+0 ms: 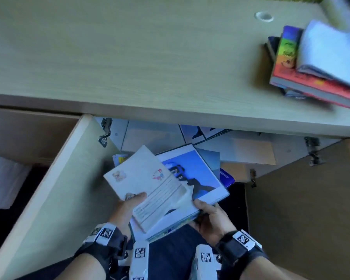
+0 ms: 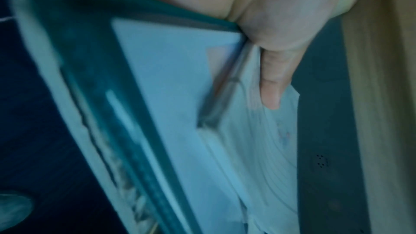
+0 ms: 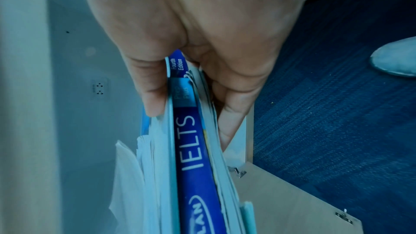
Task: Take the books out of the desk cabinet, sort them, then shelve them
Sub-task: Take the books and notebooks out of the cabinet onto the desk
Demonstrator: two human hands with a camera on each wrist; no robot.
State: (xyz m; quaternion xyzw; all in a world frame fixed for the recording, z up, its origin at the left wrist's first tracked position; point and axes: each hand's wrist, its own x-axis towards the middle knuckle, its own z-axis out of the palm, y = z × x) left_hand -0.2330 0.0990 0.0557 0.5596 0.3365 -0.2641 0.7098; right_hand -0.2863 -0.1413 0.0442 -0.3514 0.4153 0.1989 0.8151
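Both hands hold one stack of books in front of the open desk cabinet [image 1: 150, 136]. On top lies a white notebook [image 1: 146, 184] with a teddy bear sticker. Under it is a larger book with a blue cover [image 1: 198, 172]. My left hand [image 1: 129, 205] grips the stack's near left side, thumb on the notebook. My right hand [image 1: 206, 213] grips the near right corner. The right wrist view shows a blue IELTS spine [image 3: 191, 140] pinched between the thumb [image 3: 153, 86] and the fingers. The left wrist view shows the left thumb [image 2: 272, 81] pressing on white pages [image 2: 258, 149].
Several more books and papers, one dark blue [image 1: 226, 176], lie inside the cabinet. Its doors stand open at left [image 1: 55, 188] and right [image 1: 301, 199]. A pile of books [image 1: 311, 67] sits at the right on the desk top [image 1: 129, 57]. Blue carpet [image 3: 337, 95] covers the floor.
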